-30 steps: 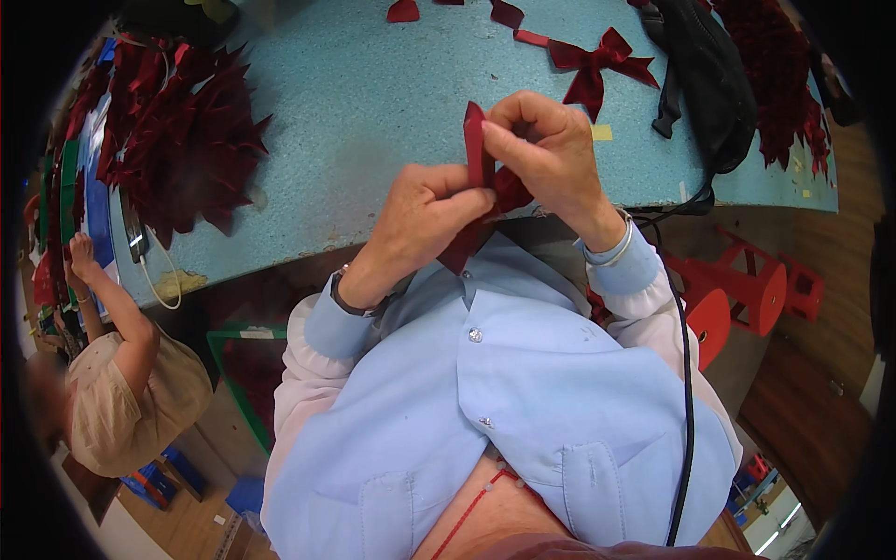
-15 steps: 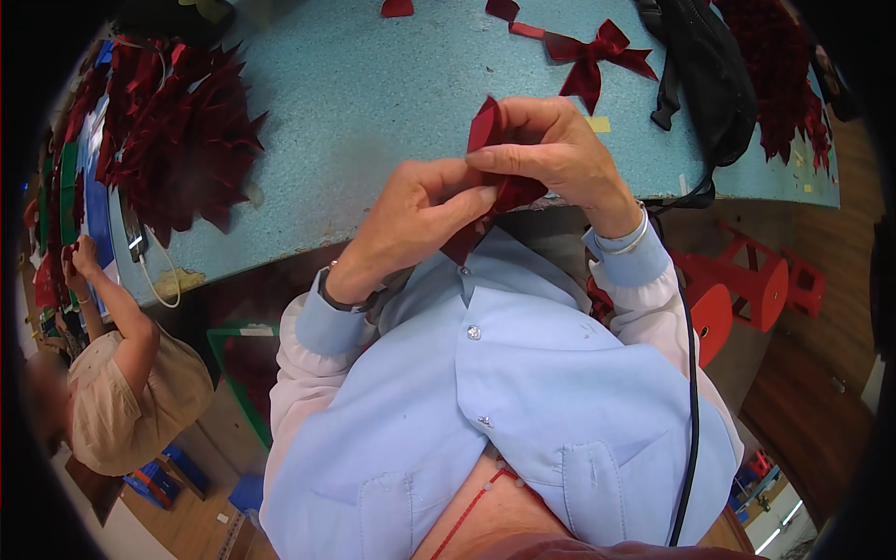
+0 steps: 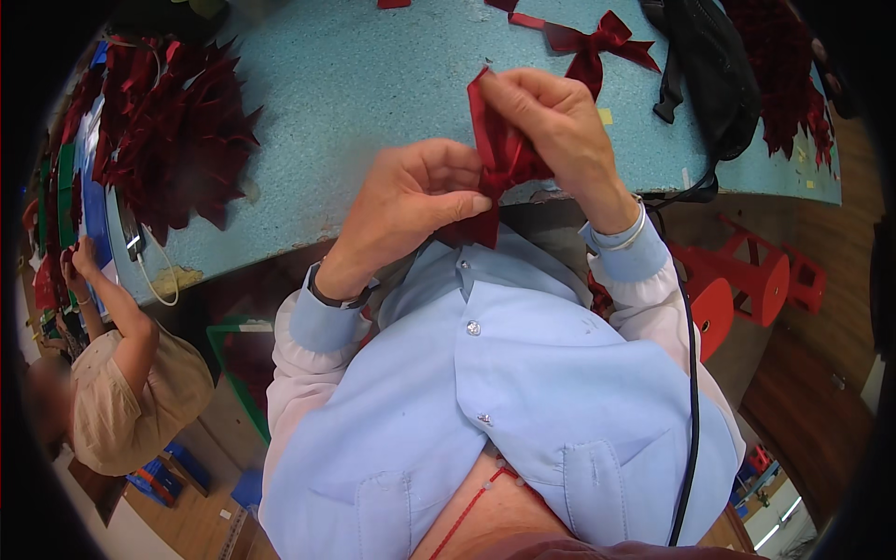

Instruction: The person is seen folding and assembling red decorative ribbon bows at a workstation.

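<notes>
Between my two hands, just above the table's front edge, is a dark red velvet bow (image 3: 502, 170). My left hand (image 3: 411, 198) pinches it near its middle knot, thumb below and fingers behind. With my right hand (image 3: 557, 121) I grip a ribbon end at the top, thumb and forefinger pressed together. One tail of the bow hangs down past the table edge in front of my shirt. Farther back on the table lies another dark red bow (image 3: 602, 45), with a bright red strip beside it.
A big heap of red bows (image 3: 177, 140) covers the table's left side; another pile (image 3: 775, 75) is at far right. A black bag (image 3: 709, 75) lies nearby. Red stools (image 3: 747, 280) stand below right. At left, a co-worker (image 3: 140, 392) sits. A white cable (image 3: 166, 271) hangs over the edge.
My right hand has risen slightly, pulling the ribbon end upward. The bow has turned, so its knot and loops now show. My left hand has shifted a little up and left.
</notes>
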A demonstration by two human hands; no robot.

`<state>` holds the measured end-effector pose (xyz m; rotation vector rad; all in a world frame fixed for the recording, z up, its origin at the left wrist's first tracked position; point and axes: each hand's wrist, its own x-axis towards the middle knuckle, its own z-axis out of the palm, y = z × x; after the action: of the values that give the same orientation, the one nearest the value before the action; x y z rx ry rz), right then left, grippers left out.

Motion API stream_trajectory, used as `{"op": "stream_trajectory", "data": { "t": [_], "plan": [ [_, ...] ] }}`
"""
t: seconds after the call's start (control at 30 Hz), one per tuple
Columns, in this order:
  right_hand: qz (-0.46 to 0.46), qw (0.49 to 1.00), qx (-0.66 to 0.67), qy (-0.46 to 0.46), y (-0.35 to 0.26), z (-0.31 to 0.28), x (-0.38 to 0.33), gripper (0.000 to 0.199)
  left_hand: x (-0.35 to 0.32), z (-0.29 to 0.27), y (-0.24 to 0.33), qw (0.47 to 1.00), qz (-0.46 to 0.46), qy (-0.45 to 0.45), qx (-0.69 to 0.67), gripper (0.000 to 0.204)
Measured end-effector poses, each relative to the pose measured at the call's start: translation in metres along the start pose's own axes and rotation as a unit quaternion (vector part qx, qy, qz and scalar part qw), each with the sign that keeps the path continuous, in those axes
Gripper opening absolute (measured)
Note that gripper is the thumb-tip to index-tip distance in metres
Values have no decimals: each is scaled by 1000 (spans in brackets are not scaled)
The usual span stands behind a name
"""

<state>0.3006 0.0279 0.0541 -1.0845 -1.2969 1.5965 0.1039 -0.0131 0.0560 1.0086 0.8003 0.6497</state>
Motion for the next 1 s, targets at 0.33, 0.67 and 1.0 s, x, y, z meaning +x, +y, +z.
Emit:
{"op": "stream_trajectory", "data": {
  "t": [0.33,0.67,1.0],
  "plan": [
    [-72,989,125,22,10,6,-8,28,9,-21,-6,974,-32,-23,-222,29],
    [-30,999,-40,14,-1,14,-3,15,-1,-10,5,992,-30,63,-105,30],
    [-37,999,-18,21,-3,10,-7,17,-7,-20,6,984,-29,82,-158,27]
  ]
}}
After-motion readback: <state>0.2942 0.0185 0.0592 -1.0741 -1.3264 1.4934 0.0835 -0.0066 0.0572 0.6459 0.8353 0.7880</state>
